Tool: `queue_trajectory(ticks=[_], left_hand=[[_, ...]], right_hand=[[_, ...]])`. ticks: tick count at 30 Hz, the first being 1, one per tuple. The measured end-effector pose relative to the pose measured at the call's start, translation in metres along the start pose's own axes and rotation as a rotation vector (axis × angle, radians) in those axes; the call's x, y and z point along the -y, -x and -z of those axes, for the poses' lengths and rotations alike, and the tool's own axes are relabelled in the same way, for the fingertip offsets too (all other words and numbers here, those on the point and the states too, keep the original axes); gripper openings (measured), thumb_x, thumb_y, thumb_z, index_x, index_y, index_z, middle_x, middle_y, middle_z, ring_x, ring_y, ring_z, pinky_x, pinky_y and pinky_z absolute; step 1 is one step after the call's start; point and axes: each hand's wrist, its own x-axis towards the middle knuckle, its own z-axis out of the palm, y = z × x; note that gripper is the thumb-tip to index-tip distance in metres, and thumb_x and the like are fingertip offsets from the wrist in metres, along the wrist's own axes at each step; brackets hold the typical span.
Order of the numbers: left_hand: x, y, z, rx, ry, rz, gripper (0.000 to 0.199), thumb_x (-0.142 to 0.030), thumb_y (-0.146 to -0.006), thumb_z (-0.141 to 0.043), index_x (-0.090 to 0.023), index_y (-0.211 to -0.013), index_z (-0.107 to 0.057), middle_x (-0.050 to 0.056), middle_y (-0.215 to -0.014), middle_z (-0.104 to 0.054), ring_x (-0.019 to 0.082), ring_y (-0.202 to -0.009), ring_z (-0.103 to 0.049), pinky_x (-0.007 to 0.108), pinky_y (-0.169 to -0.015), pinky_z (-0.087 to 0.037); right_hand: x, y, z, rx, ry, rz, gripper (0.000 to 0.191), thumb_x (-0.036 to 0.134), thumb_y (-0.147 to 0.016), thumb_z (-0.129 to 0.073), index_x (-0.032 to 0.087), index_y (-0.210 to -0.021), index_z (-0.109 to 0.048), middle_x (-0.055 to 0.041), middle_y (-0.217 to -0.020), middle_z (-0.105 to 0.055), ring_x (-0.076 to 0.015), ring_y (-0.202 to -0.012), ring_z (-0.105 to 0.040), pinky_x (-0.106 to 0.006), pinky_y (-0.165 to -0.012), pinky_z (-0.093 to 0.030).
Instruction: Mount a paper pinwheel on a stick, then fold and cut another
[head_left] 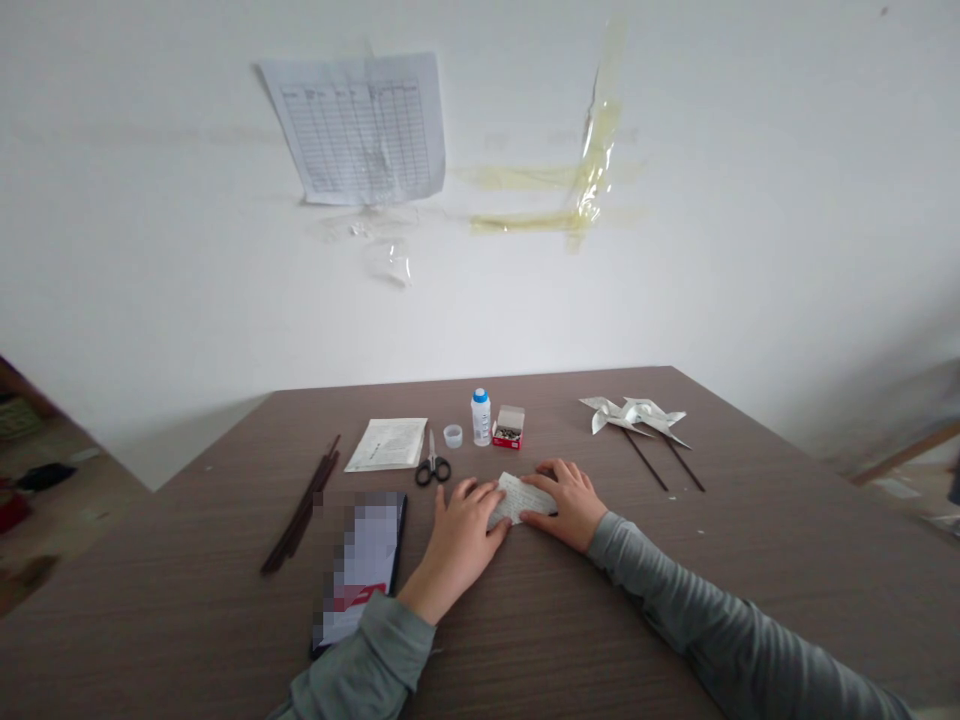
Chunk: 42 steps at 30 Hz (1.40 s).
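A small folded piece of white paper (521,498) lies on the brown wood-grain table (600,600), held between my two hands. My left hand (459,530) presses its left end with the fingertips, and my right hand (564,503) rests on its right end. Just beyond them are black-handled scissors (433,463), a glue bottle with a blue cap (481,417), and a small open box of pins (508,430). A small clear lid (452,436) stands next to the scissors.
Left of my hands lie a bundle of dark sticks (302,505), a phone with a blurred screen (358,570), and a sheet of paper (388,445). Two white paper pinwheels on dark sticks (634,418) lie at the far right. A white wall stands behind the table.
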Motion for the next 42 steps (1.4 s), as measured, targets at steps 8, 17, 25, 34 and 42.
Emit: queue_trajectory(ticks=[8, 17, 25, 34, 42], left_hand=[[0.011, -0.002, -0.008, -0.068, 0.027, -0.042, 0.048, -0.023, -0.115, -0.078, -0.037, -0.159, -0.092, 0.01, -0.176, -0.087, 0.051, -0.169, -0.071, 0.086, -0.152, -0.044], [0.0, -0.003, 0.002, -0.033, -0.008, -0.001, 0.04, -0.029, -0.118, -0.084, -0.032, -0.157, -0.093, 0.012, -0.177, -0.086, 0.046, -0.171, -0.071, 0.085, -0.152, -0.044], [-0.001, -0.004, 0.0, -0.021, -0.021, 0.0, 0.042, -0.032, -0.119, -0.084, -0.033, -0.161, -0.092, 0.012, -0.18, -0.084, 0.046, -0.17, -0.07, 0.083, -0.151, -0.047], [0.002, -0.004, -0.001, -0.012, 0.002, 0.008, 0.04, -0.032, -0.119, -0.086, -0.033, -0.158, -0.092, 0.011, -0.18, -0.084, 0.045, -0.171, -0.068, 0.08, -0.151, -0.046], [0.005, -0.004, -0.003, -0.003, -0.004, 0.008, 0.04, -0.033, -0.12, -0.084, -0.034, -0.159, -0.092, 0.01, -0.18, -0.084, 0.045, -0.171, -0.068, 0.083, -0.151, -0.045]], right_hand=[[0.013, 0.003, 0.002, -0.015, -0.003, -0.026, 0.06, 0.046, -0.102, -0.104, 0.038, -0.16, -0.093, -0.0155, -0.169, -0.081, -0.0523, -0.163, -0.071, -0.071, -0.141, -0.059], [0.017, 0.0, 0.004, 0.037, -0.028, -0.109, 0.063, 0.043, -0.104, -0.102, 0.036, -0.165, -0.09, -0.0151, -0.173, -0.078, -0.0458, -0.167, -0.069, -0.064, -0.147, -0.055], [0.003, -0.006, 0.005, 0.061, -0.033, -0.16, 0.063, 0.037, -0.1, -0.106, 0.043, -0.161, -0.093, -0.011, -0.176, -0.077, -0.045, -0.17, -0.065, -0.066, -0.147, -0.054], [-0.041, -0.015, -0.005, 0.022, 0.0, -0.129, 0.06, 0.035, -0.09, -0.11, 0.047, -0.148, -0.099, -0.01, -0.173, -0.08, -0.0503, -0.17, -0.066, -0.074, -0.144, -0.055], [-0.078, -0.016, 0.001, 0.025, 0.002, -0.15, 0.063, 0.023, -0.086, -0.105, 0.044, -0.145, -0.102, -0.0122, -0.173, -0.081, -0.0509, -0.17, -0.068, -0.071, -0.147, -0.052]])
